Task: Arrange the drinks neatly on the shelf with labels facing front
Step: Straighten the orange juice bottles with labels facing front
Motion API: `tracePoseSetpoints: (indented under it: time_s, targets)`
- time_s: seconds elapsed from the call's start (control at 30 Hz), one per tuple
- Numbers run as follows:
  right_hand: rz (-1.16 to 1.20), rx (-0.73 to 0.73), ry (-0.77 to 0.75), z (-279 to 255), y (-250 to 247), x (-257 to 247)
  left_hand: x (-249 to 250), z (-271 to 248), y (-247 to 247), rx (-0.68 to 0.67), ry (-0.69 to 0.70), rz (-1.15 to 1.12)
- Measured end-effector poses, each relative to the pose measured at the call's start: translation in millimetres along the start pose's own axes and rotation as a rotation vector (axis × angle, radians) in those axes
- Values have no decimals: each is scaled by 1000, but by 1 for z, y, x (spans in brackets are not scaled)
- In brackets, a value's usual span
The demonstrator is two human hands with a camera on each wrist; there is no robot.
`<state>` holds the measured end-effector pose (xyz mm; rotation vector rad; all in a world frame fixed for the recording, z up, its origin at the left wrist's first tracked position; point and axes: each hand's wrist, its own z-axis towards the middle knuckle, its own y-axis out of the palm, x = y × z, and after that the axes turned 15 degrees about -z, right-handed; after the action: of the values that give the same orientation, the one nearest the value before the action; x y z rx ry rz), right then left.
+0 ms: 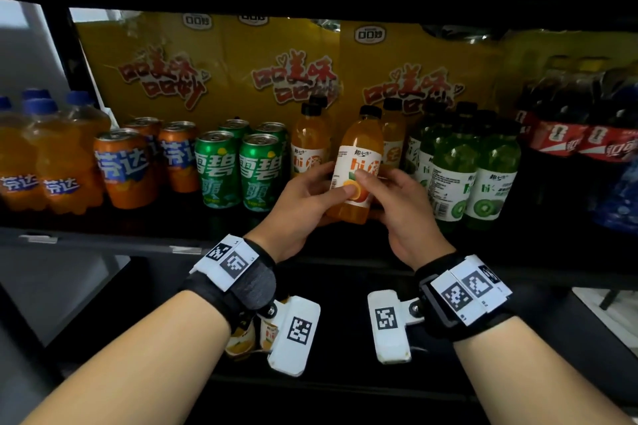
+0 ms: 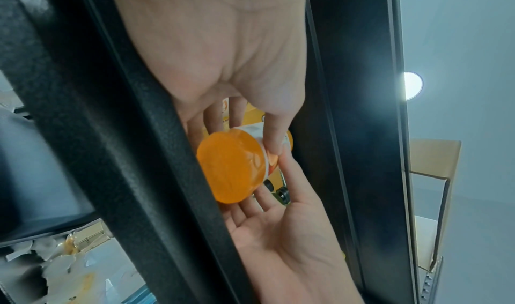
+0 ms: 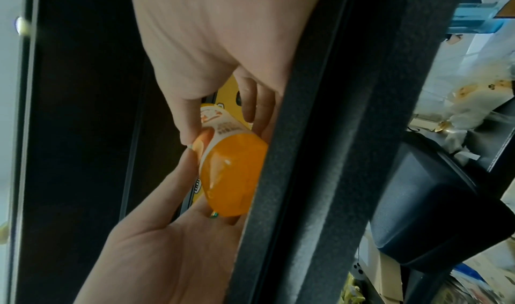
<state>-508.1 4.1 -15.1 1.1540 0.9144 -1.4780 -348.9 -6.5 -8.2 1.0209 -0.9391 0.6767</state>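
Observation:
An orange juice bottle (image 1: 357,166) with a black cap and a white "hi" label is held in both hands, lifted just over the front of the black shelf (image 1: 103,241) and leaning slightly right. Its label faces me. My left hand (image 1: 328,191) grips it from the left, thumb on the label's orange picture. From the right, my right hand (image 1: 381,185) holds it with the thumb on the label. The left wrist view shows the bottle's bottom (image 2: 231,168) under my left thumb (image 2: 274,137). In the right wrist view the bottle (image 3: 231,172) sits between both hands.
Two more orange juice bottles (image 1: 309,145) stand behind. Green kiwi bottles (image 1: 490,176) stand to the right, cola bottles (image 1: 587,134) further right. On the left are green cans (image 1: 260,172), orange cans (image 1: 122,169) and orange soda bottles (image 1: 51,162). Yellow cartons (image 1: 214,69) line the back.

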Motion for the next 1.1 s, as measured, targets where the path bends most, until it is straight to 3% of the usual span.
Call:
tracePoseSetpoints:
  time_s: [0.23,0.47,0.77,1.1]
  targets:
    - [16,40,-2,-1,1,-2,0,7,-6,-14,-70,1]
    - [-30,-32,-20,-1,-1,0,-3,4,-5,-31,-22,0]
    - [47,89,0,-1,0,-2,3,-1,-1,-39,-52,26]
    - [10,3,-23,-2,-2,-1,-3,-4,-1,-80,18,120]
